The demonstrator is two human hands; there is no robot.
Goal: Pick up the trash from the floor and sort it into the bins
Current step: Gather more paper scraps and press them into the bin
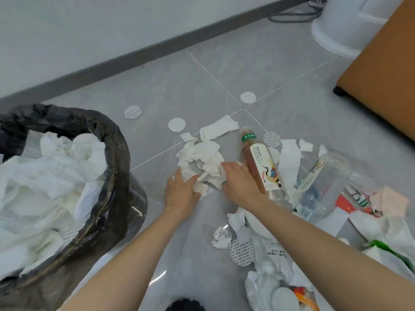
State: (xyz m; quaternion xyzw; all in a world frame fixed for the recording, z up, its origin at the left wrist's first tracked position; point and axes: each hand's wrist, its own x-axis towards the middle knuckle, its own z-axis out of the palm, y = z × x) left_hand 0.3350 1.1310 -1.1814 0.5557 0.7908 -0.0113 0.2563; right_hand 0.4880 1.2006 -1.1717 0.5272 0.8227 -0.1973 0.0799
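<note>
A crumpled heap of white tissue (203, 160) lies on the grey tile floor in the middle of the view. My left hand (180, 189) grips its near left edge, fingers curled into the paper. My right hand (239, 180) presses against its right side, fingers reaching into the tissue. A bin with a black liner (112, 153) stands at the left, filled with white tissue. Just right of my right hand lies a tea bottle (261, 167) with a green neck band and a bird label.
More trash covers the floor at right: a clear empty bottle (323, 182), tissue scraps, round foil seals (241, 252), white paper discs (177, 125), red and green wrappers. A brown cabinet (381, 70) and a white round base (336, 34) stand at the back right. A wall runs along the back.
</note>
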